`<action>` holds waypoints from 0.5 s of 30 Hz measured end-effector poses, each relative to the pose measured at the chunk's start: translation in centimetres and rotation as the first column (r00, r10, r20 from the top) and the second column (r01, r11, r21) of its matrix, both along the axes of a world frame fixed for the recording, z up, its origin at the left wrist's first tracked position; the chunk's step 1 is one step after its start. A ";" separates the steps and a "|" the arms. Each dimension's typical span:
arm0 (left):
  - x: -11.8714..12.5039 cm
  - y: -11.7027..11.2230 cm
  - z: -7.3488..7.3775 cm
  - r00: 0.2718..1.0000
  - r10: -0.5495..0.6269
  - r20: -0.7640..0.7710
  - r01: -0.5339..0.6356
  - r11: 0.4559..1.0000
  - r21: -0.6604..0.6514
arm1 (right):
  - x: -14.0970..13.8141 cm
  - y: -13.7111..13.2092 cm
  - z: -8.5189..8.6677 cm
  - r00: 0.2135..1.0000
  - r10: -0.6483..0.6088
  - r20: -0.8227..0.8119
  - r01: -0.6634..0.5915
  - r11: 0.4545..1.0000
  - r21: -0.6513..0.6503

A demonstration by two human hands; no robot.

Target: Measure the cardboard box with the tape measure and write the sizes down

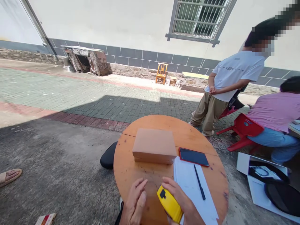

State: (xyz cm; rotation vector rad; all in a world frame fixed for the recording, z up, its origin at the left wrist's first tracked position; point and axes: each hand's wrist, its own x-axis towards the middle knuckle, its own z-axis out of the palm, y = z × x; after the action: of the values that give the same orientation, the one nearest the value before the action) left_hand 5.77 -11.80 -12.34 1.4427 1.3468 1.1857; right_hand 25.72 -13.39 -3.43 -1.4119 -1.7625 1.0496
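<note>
A yellow tape measure (170, 204) with a black patch on one end is gripped in my right hand (179, 195), low over the round wooden table (131, 178). My left hand (136, 201) hangs to its left, fingers stretched out and holding nothing. Just beyond both hands sits a closed brown cardboard box (154, 143). Sheets of white paper (187, 178) lie right of the box, partly under my right forearm. A black pen (199, 182) rests on the paper, and a dark-screened phone with a red edge (194, 156) lies above it.
A black rounded seat (109, 156) pokes out at the table's left. To the right, a standing person (232, 75) has hands clasped behind, and another sits on a red chair (248, 128). An opened white box (262, 187) with black items lies right of the table.
</note>
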 end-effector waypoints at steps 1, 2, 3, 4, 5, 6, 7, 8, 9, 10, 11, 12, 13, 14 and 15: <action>-0.5 0.3 -0.6 0.999 0.029 -0.046 -0.028 0.999 0.032 | 0.1 0.8 0.7 1.000 0.003 0.025 -0.004 0.999 0.037; -1.0 0.7 -1.1 0.995 0.045 -0.089 -0.039 0.997 0.062 | 0.2 1.8 1.3 0.999 0.001 0.052 -0.006 0.996 0.084; -1.5 1.2 -1.7 0.990 0.051 -0.132 -0.039 0.995 0.090 | 0.2 3.0 1.9 0.997 -0.007 0.079 -0.004 0.991 0.136; -1.8 1.7 -2.2 0.983 0.050 -0.175 -0.029 0.992 0.119 | 0.3 4.5 2.5 0.994 -0.022 0.102 0.002 0.981 0.192; -2.0 2.1 -2.8 0.975 0.043 -0.219 -0.010 0.989 0.149 | 0.2 6.1 2.9 0.991 -0.036 0.127 0.004 0.969 0.248; -2.0 2.4 -3.4 0.965 0.043 -0.260 0.006 0.983 0.183 | 0.1 7.9 3.1 0.987 -0.051 0.150 0.004 0.954 0.300; -1.9 2.7 -3.9 0.954 0.056 -0.296 0.012 0.974 0.225 | 0.0 9.6 3.2 0.983 -0.061 0.175 -0.004 0.937 0.349; -1.6 2.8 -4.5 0.941 0.083 -0.327 0.010 0.962 0.272 | -0.1 11.4 3.2 0.976 -0.063 0.210 -0.026 0.919 0.394; -1.3 2.8 -5.0 0.928 0.114 -0.356 0.007 0.947 0.322 | -0.3 13.0 3.1 0.965 -0.061 0.256 -0.057 0.900 0.431; -1.0 2.7 -5.5 0.913 0.148 -0.380 0.003 0.929 0.370 | -0.4 14.4 2.9 0.948 -0.058 0.314 -0.097 0.885 0.455; -0.7 2.7 -6.0 0.898 0.184 -0.400 -0.003 0.911 0.413 | -0.6 15.7 2.8 0.922 -0.053 0.383 -0.142 0.875 0.462; -0.4 2.7 -6.4 0.883 0.215 -0.417 -0.005 0.893 0.450 | -0.7 16.7 2.7 0.888 -0.047 0.457 -0.187 0.872 0.453; -0.2 2.7 -6.7 0.870 0.237 -0.432 -0.002 0.879 0.477 | -0.8 17.4 2.7 0.850 -0.037 0.525 -0.229 0.872 0.432; -0.1 2.7 -6.9 0.860 0.255 -0.443 -0.001 0.867 0.499 | -0.9 17.9 2.8 0.816 -0.025 0.578 -0.262 0.875 0.408; -0.1 2.8 -7.1 0.852 0.271 -0.448 -0.001 0.856 0.517 | -0.9 18.1 3.0 0.794 -0.015 0.608 -0.282 0.876 0.391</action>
State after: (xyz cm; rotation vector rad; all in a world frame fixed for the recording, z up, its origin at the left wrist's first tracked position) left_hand 5.64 -8.97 -19.47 2.1847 1.5860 1.3774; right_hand 24.87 4.73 -0.47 -1.3898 -2.3950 0.1750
